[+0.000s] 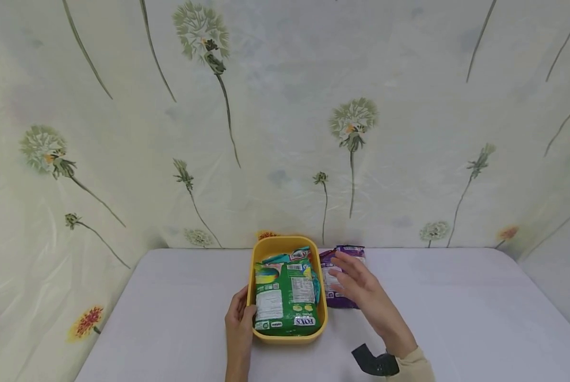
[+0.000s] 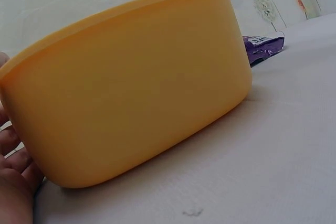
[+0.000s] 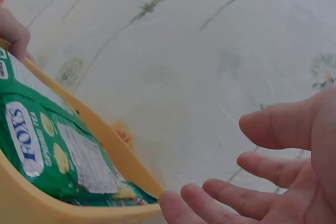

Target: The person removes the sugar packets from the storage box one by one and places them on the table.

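Observation:
A yellow plastic tub (image 1: 324, 318) stands on the table, holding a green FOX'S candy bag (image 1: 285, 297) that lies on top of a teal bag (image 1: 301, 253). My left hand (image 1: 239, 321) grips the tub's left side, its thumb over the rim and its fingers along the outer wall. To the right of the tub, my right hand (image 1: 361, 292) is raised with fingers spread and nothing in them. Behind it a purple bag (image 1: 344, 303) lies against the tub, partly covered by that hand in the head view. The left wrist view shows the tub's outer wall (image 2: 131, 87) up close.
A white cloth (image 1: 466, 313) covers the table. At its far edge hangs a pale sheet (image 1: 285, 132) printed with dandelions. Black tape (image 1: 373, 363) is at my right wrist, next to a beige sleeve (image 1: 414, 367).

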`<state>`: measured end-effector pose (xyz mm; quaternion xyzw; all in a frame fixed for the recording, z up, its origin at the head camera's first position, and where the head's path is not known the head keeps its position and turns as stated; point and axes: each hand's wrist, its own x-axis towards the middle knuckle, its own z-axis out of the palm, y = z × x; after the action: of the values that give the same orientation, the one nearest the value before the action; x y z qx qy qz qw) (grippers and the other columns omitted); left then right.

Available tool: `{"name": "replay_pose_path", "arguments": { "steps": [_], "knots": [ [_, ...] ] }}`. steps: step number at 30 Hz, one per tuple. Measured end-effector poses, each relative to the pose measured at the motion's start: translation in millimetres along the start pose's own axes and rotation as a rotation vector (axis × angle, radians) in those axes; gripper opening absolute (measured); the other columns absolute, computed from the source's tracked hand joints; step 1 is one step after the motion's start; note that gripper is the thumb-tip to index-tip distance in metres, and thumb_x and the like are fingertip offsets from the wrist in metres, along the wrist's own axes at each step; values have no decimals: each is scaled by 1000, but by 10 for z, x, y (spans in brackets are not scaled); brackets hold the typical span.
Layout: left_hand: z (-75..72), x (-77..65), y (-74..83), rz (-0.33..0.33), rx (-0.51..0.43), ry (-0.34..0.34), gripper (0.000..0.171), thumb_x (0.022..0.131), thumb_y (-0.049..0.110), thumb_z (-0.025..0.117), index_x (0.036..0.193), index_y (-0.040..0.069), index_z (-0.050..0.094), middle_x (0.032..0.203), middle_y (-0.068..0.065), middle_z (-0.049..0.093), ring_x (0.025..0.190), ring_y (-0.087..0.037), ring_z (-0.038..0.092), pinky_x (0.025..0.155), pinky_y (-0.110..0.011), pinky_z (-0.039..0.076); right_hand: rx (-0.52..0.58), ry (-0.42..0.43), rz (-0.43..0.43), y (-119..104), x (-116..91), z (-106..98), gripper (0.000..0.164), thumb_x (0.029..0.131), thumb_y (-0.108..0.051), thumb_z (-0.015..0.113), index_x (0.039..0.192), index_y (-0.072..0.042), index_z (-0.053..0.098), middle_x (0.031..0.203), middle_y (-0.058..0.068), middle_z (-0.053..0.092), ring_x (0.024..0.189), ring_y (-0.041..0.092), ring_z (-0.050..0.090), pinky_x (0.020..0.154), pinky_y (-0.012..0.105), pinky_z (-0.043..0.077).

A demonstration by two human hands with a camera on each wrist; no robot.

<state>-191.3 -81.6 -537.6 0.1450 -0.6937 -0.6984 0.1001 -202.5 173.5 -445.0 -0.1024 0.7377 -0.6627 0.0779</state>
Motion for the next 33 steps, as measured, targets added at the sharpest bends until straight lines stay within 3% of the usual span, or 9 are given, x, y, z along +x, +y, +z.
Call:
{"name": "replay_pose_path", "arguments": {
  "steps": [4, 11, 23, 29, 33],
  "knots": [
    [-4, -7, -1, -6, 1, 4, 44, 88, 6, 49, 131, 15, 52, 138, -4, 53, 130, -20, 49, 106, -31, 40, -13, -17, 1, -22, 0, 107, 55, 97, -24, 49, 146, -13, 27, 153, 13, 29, 139, 38, 31, 105, 55, 40],
    [-6, -23, 5, -17, -4, -2, 45, 88, 7, 49, 132, 17, 52, 139, -3, 52, 130, -19, 48, 107, -31, 40, -107, -17, 37, -16, 10, 314, 56, 95, -34, 52, 145, -22, 29, 155, 11, 26, 142, 38, 26, 106, 58, 38],
    [-2, -16, 12, -14, -18, -10, 44, 88, 6, 50, 131, 16, 52, 138, -3, 53, 130, -18, 49, 108, -32, 40, -95, 15, 90, -73, 1, 604, 47, 96, -19, 50, 141, -26, 38, 158, 9, 17, 146, 38, 8, 112, 68, 12],
    [-6, -13, 6, -5, -12, -13, 44, 88, 7, 50, 131, 17, 52, 138, -3, 53, 130, -18, 48, 108, -31, 39, -102, 4, 110, -71, 1, 707, 49, 96, -19, 52, 143, -25, 38, 158, 13, 12, 143, 39, 15, 110, 63, 28],
    [-10, -16, 9, 4, -16, -13, 44, 89, 7, 50, 132, 17, 52, 138, -3, 52, 130, -18, 48, 107, -29, 40, -100, 14, 121, -80, 0, 713, 48, 95, -20, 52, 141, -25, 41, 157, 11, 17, 144, 39, 12, 111, 68, 17]
  ]
}}
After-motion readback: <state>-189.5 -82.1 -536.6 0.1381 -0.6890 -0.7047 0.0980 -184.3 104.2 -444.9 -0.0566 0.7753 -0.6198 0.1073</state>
